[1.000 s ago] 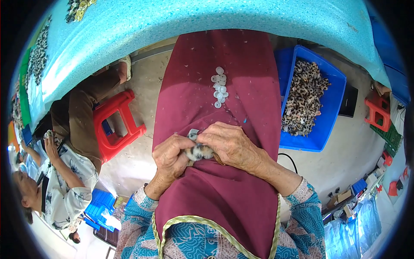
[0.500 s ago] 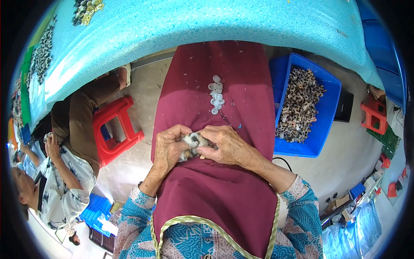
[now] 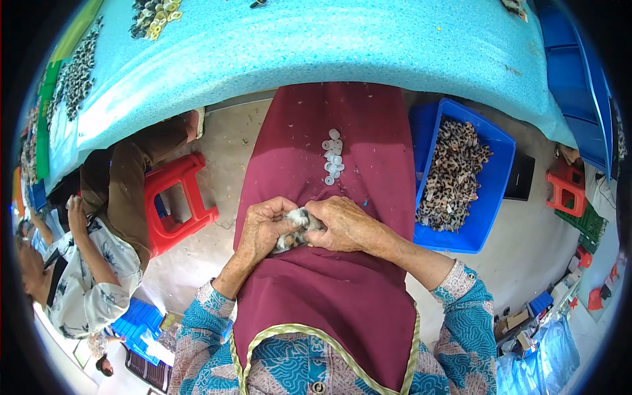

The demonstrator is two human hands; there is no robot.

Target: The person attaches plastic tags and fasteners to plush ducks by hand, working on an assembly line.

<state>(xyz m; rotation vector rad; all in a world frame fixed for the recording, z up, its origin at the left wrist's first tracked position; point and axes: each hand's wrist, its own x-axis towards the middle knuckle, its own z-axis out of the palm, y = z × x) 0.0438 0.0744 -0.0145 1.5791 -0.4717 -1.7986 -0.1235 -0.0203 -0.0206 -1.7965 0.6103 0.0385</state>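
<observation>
A small furry plush piece (image 3: 296, 236), patched white, black and tan, is held over my lap between both hands. My left hand (image 3: 262, 229) pinches its left side with thumb and fingers. On the other side, my right hand (image 3: 343, 224) closes its fingers over the piece's right edge, hiding part of it. Both hands rest close together on the dark red apron (image 3: 322, 283). Farther up the apron lies a loose group of small white translucent plastic rings and caps (image 3: 334, 158), apart from my hands.
A blue bin (image 3: 492, 197) of spotted plush pieces (image 3: 454, 174) stands at my right. Ahead runs a table with a light blue cover (image 3: 316, 46), small black and yellow parts (image 3: 156, 18) on it. At left are a red stool (image 3: 181, 204) and a seated co-worker (image 3: 95, 283).
My view has shifted slightly, so the table and lap sit lower in the picture. The plush piece has turned between my fingers, and my right fingers have curled in more tightly on it.
</observation>
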